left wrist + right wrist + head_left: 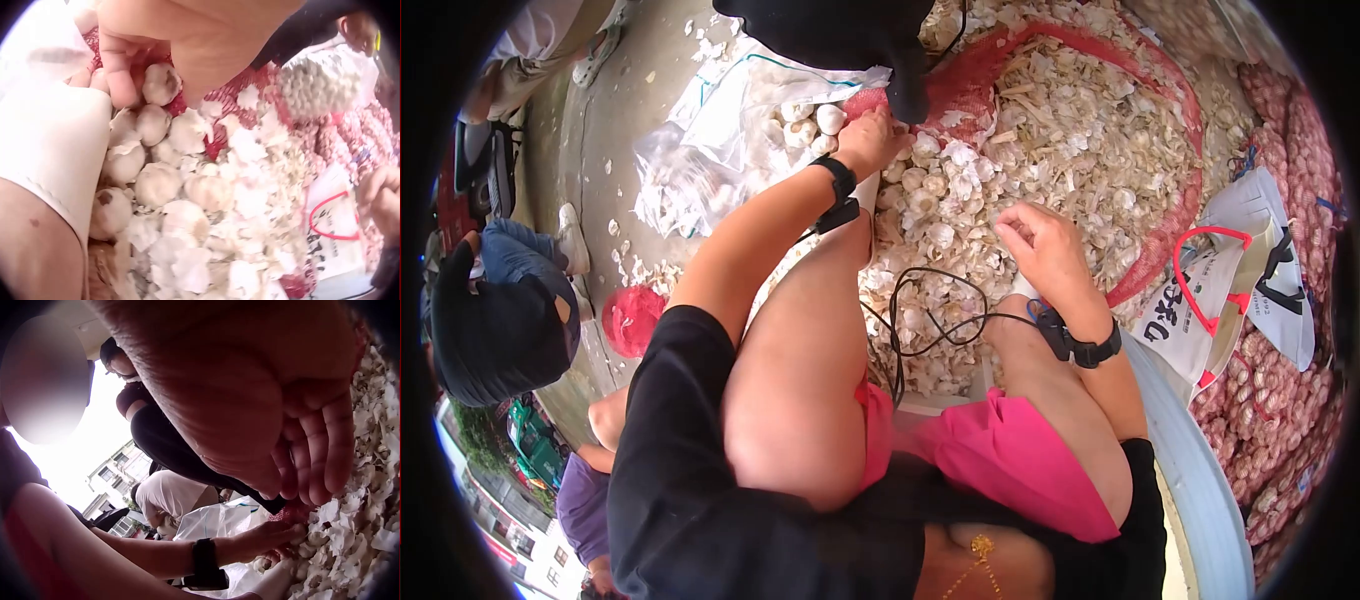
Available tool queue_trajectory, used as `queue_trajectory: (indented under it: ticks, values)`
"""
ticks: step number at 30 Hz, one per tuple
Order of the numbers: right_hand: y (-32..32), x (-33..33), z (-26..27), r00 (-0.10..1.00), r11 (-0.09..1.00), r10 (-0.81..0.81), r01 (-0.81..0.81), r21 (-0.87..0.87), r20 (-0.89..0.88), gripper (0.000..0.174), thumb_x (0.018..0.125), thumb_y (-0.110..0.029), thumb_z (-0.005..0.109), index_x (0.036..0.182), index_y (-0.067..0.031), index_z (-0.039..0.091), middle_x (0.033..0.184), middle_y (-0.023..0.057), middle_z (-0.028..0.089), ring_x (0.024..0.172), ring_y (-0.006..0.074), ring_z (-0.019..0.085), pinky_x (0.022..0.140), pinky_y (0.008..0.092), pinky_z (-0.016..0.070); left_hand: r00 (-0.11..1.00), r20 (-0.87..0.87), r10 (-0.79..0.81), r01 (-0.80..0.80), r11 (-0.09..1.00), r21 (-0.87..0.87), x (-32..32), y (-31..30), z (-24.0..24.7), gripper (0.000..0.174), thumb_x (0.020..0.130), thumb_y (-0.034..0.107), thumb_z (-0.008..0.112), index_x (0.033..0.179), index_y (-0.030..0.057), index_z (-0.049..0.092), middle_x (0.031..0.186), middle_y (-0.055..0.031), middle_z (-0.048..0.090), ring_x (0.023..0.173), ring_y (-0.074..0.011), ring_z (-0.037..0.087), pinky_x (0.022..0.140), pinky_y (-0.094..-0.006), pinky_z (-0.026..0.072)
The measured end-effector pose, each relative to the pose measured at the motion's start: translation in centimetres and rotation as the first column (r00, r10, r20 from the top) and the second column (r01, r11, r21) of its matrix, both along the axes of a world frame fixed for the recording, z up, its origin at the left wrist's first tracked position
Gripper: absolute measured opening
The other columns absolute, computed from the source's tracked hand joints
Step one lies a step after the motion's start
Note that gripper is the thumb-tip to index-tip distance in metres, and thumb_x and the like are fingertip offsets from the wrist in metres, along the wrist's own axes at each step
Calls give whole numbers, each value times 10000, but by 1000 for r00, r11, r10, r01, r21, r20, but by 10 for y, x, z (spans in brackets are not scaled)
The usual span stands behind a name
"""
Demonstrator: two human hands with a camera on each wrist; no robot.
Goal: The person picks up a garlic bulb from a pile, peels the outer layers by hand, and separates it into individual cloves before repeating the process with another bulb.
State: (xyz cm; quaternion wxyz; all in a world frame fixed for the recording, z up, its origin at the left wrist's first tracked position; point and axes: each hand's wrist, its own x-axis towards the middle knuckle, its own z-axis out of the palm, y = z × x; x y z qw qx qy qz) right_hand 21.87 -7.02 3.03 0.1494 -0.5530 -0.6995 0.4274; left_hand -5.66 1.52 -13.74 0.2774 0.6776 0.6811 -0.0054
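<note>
My left hand reaches down into a heap of whole garlic bulbs and loose skins, beside red mesh netting. In the left wrist view its curled fingers and thumb close around a garlic bulb. More bulbs lie just below that hand, among papery skins. My right hand hangs over the skin pile, fingers loosely bent and holding nothing. The right wrist view shows its palm from beneath. A clear plastic bag with peeled-looking white bulbs sits left of my left hand.
A black cable loops between my knees. At right stand a white bag with red handles and stacked mesh sacks of garlic. A red mesh bundle lies on the ground at left, near another person.
</note>
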Motion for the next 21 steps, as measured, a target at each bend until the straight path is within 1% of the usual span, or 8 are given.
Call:
queue_trajectory:
  ticks: [4, 7, 9, 10, 12, 16, 20, 21]
  values:
    - [-1, -3, 2, 1000, 1000, 28, -28, -11, 12, 87, 859, -107, 654, 881, -23, 648, 840, 121, 671, 745, 285, 664, 659, 366, 514, 997, -7, -78, 77, 996, -54, 0, 4, 19, 547, 812, 513, 648, 1005, 2, 621, 956, -198, 696, 965, -356, 671, 865, -447, 521]
    - [-3, -1, -1, 999, 996, 4, -7, -84, -36, 139, 861, -110, 658, 978, -38, 646, 889, 121, 674, 741, 265, 668, 661, 360, 514, 971, -95, -219, 214, 975, -60, 1, -3, 35, 496, 835, 498, 647, 952, 15, 651, 897, -169, 702, 877, -296, 699, 790, -396, 549]
    - [-1, -5, 4, 993, 978, -118, 113, -176, -23, 308, 850, -94, 674, 1151, -64, 613, 960, 123, 666, 741, 242, 674, 676, 353, 523, 921, 388, 13, 242, 762, -601, 8, -6, 58, 479, 854, 497, 655, 919, 23, 667, 849, -121, 694, 743, -190, 693, 674, -308, 557]
    - [-1, -7, 5, 992, 977, -123, 118, -176, -22, 308, 850, -94, 674, 1151, -64, 613, 960, 123, 666, 741, 242, 674, 676, 353, 523, 858, 506, 88, 305, 706, -639, 12, -12, 61, 512, 864, 524, 664, 901, 13, 659, 784, -74, 661, 627, -122, 645, 565, -251, 524]
    - [0, -12, 7, 991, 994, -77, 68, -85, -113, 476, 829, -66, 701, 1281, -91, 552, 1011, 122, 653, 729, 229, 680, 700, 342, 544, 723, 672, 161, 439, 644, -627, 28, -18, 89, 545, 898, 556, 626, 893, 11, 644, 685, -15, 593, 557, -118, 600, 524, -239, 510]
    - [-2, -17, -4, 972, 999, -9, -2, -43, -237, 502, 815, -35, 713, 1288, -81, 552, 1019, 113, 654, 759, 214, 697, 734, 321, 558, 679, 712, 182, 527, 555, -644, 50, -13, 131, 587, 915, 600, 564, 873, 18, 633, 667, -18, 578, 519, -113, 572, 506, -251, 495]
    - [1, -11, 1, 953, 961, -202, 149, -232, -225, 433, 857, -27, 687, 1266, -22, 545, 1036, 132, 670, 869, 187, 691, 755, 292, 558, 700, 701, 137, 492, 619, -612, 64, -11, 148, 720, 957, 692, 329, 704, 61, 568, 558, -6, 509, 483, -98, 529, 446, -250, 429]
    - [-1, -10, -5, 872, 946, -282, 185, -265, -399, 379, 892, -49, 661, 1251, -4, 547, 1035, 135, 670, 872, 183, 685, 755, 291, 561, 654, 735, 182, 487, 643, -592, 64, -10, 146, 724, 959, 690, 324, 694, 59, 561, 556, -7, 507, 483, -96, 528, 443, -250, 428]
